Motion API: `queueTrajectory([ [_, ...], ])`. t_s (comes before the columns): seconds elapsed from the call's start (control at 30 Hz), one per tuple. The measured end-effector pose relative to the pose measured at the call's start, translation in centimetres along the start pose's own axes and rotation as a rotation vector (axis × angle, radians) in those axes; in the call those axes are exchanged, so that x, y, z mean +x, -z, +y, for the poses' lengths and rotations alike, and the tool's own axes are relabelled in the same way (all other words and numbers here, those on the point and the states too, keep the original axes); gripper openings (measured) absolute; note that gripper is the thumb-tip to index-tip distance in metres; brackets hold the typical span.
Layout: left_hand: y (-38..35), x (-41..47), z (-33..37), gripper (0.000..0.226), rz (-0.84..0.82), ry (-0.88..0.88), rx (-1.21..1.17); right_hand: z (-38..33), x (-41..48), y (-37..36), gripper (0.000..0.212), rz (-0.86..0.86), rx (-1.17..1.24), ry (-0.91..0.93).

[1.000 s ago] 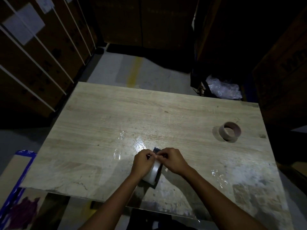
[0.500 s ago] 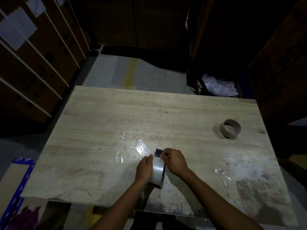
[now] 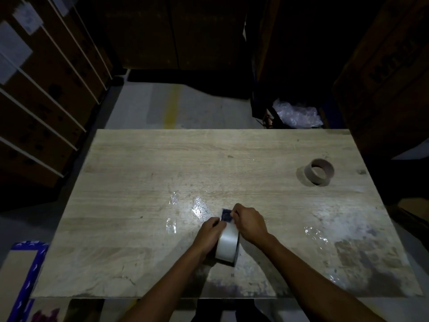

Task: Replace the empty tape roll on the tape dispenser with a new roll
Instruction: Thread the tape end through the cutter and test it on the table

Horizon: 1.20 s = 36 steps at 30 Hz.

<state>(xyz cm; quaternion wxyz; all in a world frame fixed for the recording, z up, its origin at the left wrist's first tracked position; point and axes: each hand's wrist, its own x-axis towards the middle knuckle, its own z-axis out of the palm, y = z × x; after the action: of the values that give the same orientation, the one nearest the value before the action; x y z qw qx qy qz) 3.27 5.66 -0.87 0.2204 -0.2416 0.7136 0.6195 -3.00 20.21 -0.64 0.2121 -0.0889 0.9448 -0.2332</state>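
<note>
The fingers (image 3: 234, 211) of the right hand (image 3: 249, 223) are pinched on the top of a small dark blue piece (image 3: 226, 215), probably part of the tape dispenser, which stands against the far end of the new clear tape roll (image 3: 228, 244). The left hand (image 3: 209, 233) is wrapped round the left flank of that roll, its fingers closed on it. The roll stands on edge on the desk (image 3: 144, 182), near the front edge and a little right of the middle.

Half a second ago the roll sat more upright between the hands; now it leans back toward the person and shows more of its broad pale band, and the blue piece has come further clear above the left hand's knuckles. The empty brown cardboard core (image 3: 321, 171) lies well apart at the far right of the desk, where it lay before.

Shiny scraps of clear tape (image 3: 199, 206) stick to the wood just beyond the hands. A dark carton (image 3: 390, 66) at the upper right bears lettering too dim to read.
</note>
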Motion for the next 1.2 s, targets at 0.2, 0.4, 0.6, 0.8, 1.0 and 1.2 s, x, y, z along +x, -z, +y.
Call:
queueTrajectory([
  [0.2,-0.1,1.4,1.1,0.011,-0.038,0.000,-0.046,-0.3,1.0,0.4,0.023,0.047,-0.046,0.088],
  [0.4,-0.6,2.6,1.5,0.017,-0.046,0.057,-0.064,-0.3,1.8,-0.1,0.018,0.005,0.069,-0.018],
  [0.6,-0.6,2.8,1.5,0.042,-0.092,0.070,-0.087,0.5,1.4,0.4,0.021,0.046,0.340,-0.084],
  [0.8,-0.3,1.9,1.2,0.039,-0.140,0.001,-0.192,0.5,0.2,1.5,0.019,0.021,0.403,0.012],
  [1.0,-0.2,1.2,3.1,0.039,-0.132,-0.151,-0.274,-1.7,-0.5,3.9,0.015,0.048,0.358,0.044],
  [1.2,0.8,0.9,5.9,0.053,-0.161,-0.223,-0.318,-5.2,0.0,7.7,0.019,0.226,0.177,0.111],
])
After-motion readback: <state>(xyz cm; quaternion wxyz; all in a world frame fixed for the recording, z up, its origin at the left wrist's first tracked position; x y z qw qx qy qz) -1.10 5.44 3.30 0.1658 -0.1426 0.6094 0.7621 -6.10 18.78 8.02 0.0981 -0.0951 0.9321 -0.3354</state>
